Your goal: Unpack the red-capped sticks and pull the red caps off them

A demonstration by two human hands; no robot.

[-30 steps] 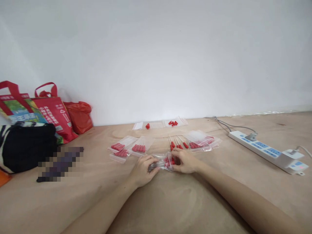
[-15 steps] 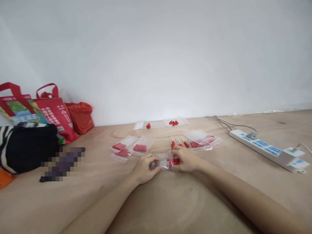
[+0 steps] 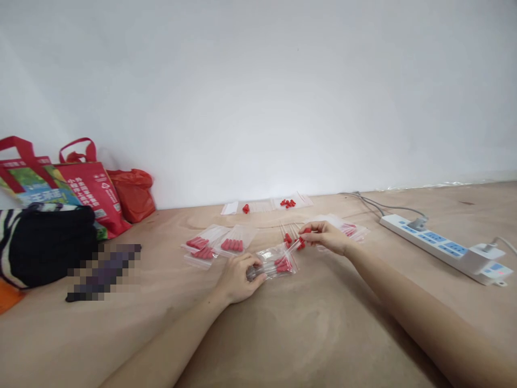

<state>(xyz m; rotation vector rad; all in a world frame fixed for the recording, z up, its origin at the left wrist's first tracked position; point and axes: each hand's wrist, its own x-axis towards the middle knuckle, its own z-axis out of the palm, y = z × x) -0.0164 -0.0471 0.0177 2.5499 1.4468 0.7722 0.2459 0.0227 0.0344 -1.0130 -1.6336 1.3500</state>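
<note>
Clear bag [image 3: 271, 264] of red-ended tubes between two hands on the counter [image 3: 283, 334]

At far left, two printed carrier bags [image 3: 95, 191] stand behind a black cloth item [image 3: 50, 242], with a red plastic bag [image 3: 132, 194] to their right. Nearer lies a dark, slender object [image 3: 107, 272], partly masked by pixelation. Next come the left packets [image 3: 214, 245], transparent and overlapping, their red ends toward the near side. The left hand [image 3: 238, 277] rests on the counter, its fingers closed on the left end of the clear bag, which lies at the near middle; the red ends inside point right. Near the wall are a red piece [image 3: 246, 208] and, farther right, a flat packet [image 3: 304, 200] bearing several small red pieces [image 3: 288, 203]. Loose red-ended sticks [image 3: 287, 238] lie just beyond the clear bag. The right hand [image 3: 329, 238] pinches a red-ended tube [image 3: 295, 246] between narrowed fingertips, its clear stem slanting down toward the clear bag; whether the two touch cannot be told. Beyond this hand lie the right packets [image 3: 355, 231], partly hidden. At right, a white power strip [image 3: 436, 245] extends diagonally, with plugs inserted.
</note>
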